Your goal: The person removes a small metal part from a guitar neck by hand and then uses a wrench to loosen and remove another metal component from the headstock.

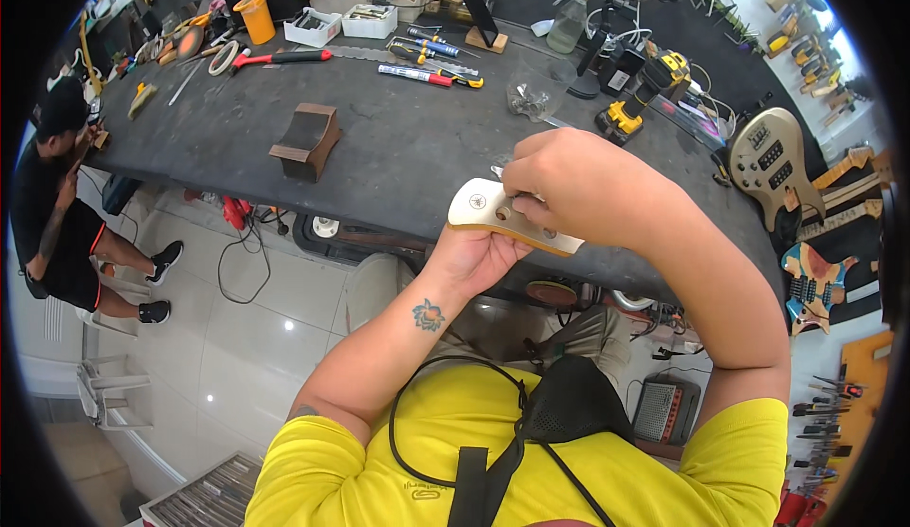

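My left hand [482, 258] is palm up under a cream-coloured guitar headstock [479, 207], its fingers closed against the underside. The headstock has a dark round emblem near its left end and round holes along its face. Above it, my right hand [559, 181] is closed, fingertips pinched close to the face by the holes. A small shiny metal part [498, 172] pokes out beside the right fingers; most of it is hidden by the hand. The headstock's right end is partly behind the right hand.
A brown curved block [308, 143] stands on the dark workbench [218, 138]. Farther back are a clear container [533, 99] of metal parts, a red-and-white marker [414, 76], screwdrivers and a yellow cordless drill [645, 96]. Guitar bodies hang at right. Another person [62, 176] works at far left.
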Demonstrator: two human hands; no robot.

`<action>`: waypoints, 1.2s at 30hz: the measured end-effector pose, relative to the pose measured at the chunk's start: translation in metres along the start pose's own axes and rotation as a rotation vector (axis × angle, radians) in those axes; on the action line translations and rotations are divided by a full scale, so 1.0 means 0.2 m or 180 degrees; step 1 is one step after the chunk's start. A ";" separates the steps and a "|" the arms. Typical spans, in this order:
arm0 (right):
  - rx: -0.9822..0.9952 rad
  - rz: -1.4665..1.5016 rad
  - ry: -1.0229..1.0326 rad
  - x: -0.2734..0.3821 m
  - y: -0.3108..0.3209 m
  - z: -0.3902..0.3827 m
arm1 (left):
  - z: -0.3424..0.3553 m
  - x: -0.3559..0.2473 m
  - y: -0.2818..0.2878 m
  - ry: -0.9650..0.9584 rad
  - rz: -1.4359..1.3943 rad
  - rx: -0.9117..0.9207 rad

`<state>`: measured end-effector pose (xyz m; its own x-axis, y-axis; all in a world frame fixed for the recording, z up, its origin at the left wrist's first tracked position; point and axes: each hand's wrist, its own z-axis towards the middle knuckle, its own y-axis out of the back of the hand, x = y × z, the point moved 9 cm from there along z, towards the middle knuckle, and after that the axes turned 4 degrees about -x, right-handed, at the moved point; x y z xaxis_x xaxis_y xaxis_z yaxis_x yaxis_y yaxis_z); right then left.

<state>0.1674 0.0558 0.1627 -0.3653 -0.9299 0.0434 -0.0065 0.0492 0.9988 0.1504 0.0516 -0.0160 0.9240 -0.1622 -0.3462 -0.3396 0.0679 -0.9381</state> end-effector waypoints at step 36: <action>0.0614 -0.0402 0.1086 0.05 -0.03 0.08 | 0.03 -0.02 -0.03 0.0085 -0.0193 -0.0262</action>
<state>0.1497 0.0522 0.1570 -0.0208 -0.9989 -0.0414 -0.2178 -0.0359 0.9753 0.1499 0.0576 -0.0092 0.9386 -0.1900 -0.2879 -0.2976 -0.0238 -0.9544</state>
